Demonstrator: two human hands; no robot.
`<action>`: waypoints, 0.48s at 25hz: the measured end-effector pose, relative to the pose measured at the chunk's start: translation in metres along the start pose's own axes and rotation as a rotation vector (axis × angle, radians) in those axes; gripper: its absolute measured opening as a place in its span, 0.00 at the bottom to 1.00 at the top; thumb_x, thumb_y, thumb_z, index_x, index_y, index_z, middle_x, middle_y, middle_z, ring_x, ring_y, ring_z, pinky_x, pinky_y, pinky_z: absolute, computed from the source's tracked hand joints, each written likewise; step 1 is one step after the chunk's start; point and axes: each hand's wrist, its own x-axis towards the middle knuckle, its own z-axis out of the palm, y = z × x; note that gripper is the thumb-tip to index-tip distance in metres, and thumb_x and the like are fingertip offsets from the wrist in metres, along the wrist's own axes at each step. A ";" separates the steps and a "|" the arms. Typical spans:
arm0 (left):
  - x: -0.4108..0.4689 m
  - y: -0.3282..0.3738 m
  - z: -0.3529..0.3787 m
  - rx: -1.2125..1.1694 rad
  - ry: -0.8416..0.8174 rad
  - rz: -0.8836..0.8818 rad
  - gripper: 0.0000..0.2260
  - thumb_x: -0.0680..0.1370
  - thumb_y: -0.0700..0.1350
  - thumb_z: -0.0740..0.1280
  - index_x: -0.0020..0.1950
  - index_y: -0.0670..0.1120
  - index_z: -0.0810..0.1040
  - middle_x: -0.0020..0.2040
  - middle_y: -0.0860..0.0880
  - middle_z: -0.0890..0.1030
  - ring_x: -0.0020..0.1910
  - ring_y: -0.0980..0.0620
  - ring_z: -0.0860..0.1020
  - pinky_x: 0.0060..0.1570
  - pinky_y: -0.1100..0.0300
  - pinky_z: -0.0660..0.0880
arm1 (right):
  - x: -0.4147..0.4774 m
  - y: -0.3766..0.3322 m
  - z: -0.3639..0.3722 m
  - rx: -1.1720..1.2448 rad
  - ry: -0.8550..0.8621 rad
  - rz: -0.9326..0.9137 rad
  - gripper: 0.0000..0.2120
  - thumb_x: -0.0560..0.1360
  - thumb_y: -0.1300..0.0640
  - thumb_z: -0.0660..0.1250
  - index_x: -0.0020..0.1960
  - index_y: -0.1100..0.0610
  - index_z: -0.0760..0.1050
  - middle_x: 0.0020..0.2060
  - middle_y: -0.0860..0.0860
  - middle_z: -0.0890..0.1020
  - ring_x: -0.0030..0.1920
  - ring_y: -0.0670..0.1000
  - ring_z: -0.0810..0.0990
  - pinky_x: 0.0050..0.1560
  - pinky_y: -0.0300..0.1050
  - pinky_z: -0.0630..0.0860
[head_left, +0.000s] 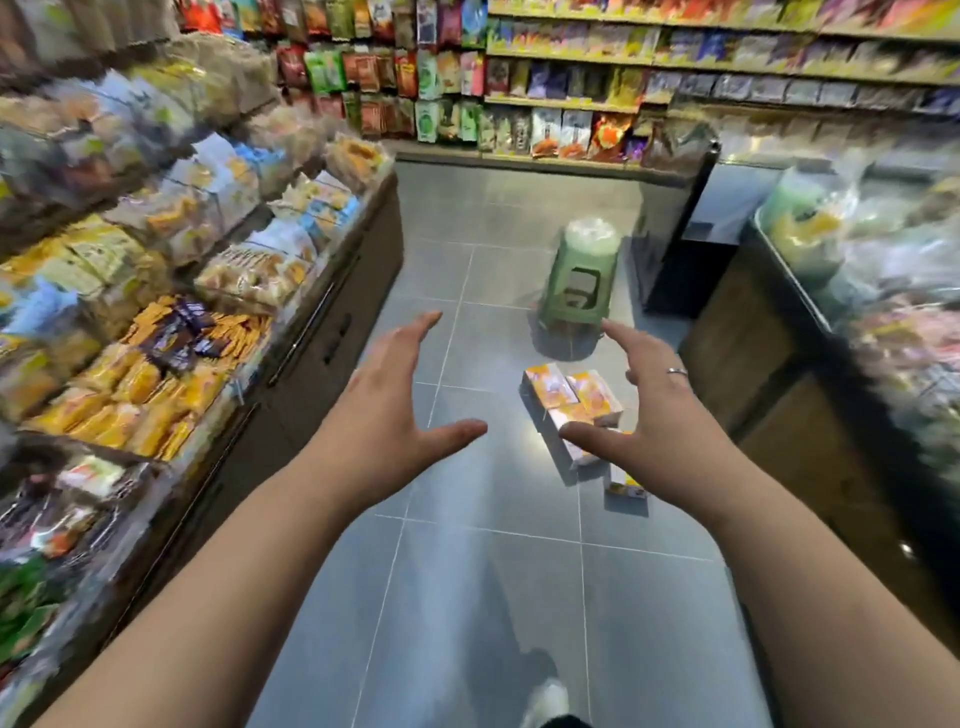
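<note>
A person's left hand (395, 410) and right hand (662, 421), fingers spread wide and holding nothing, hover over loose orange packs (553, 387) on the floor (493, 571) near a green stool (576, 280); a grab from the sides could scatter the unbound pile.

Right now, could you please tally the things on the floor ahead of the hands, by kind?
Orange boxes: 4 in view, some partly behind the right hand
Green stool: 1
Total: 5
</note>
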 end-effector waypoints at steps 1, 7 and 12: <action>0.016 0.001 0.008 -0.005 -0.015 0.015 0.44 0.69 0.58 0.74 0.77 0.58 0.52 0.76 0.55 0.59 0.74 0.56 0.60 0.70 0.63 0.56 | 0.009 0.009 -0.005 0.002 0.013 0.022 0.45 0.67 0.47 0.77 0.75 0.38 0.53 0.74 0.42 0.56 0.70 0.44 0.64 0.61 0.40 0.64; 0.116 0.017 0.056 0.024 -0.085 0.047 0.44 0.70 0.58 0.74 0.77 0.61 0.49 0.76 0.55 0.58 0.74 0.53 0.60 0.68 0.59 0.59 | 0.084 0.072 -0.037 -0.020 0.085 0.087 0.47 0.66 0.45 0.77 0.76 0.39 0.52 0.75 0.43 0.56 0.73 0.46 0.61 0.64 0.42 0.63; 0.205 0.035 0.101 0.024 -0.123 0.083 0.44 0.70 0.58 0.74 0.77 0.59 0.50 0.76 0.55 0.59 0.74 0.55 0.59 0.65 0.66 0.55 | 0.149 0.125 -0.068 -0.015 0.090 0.144 0.47 0.67 0.45 0.77 0.76 0.39 0.51 0.76 0.45 0.54 0.75 0.49 0.59 0.71 0.50 0.64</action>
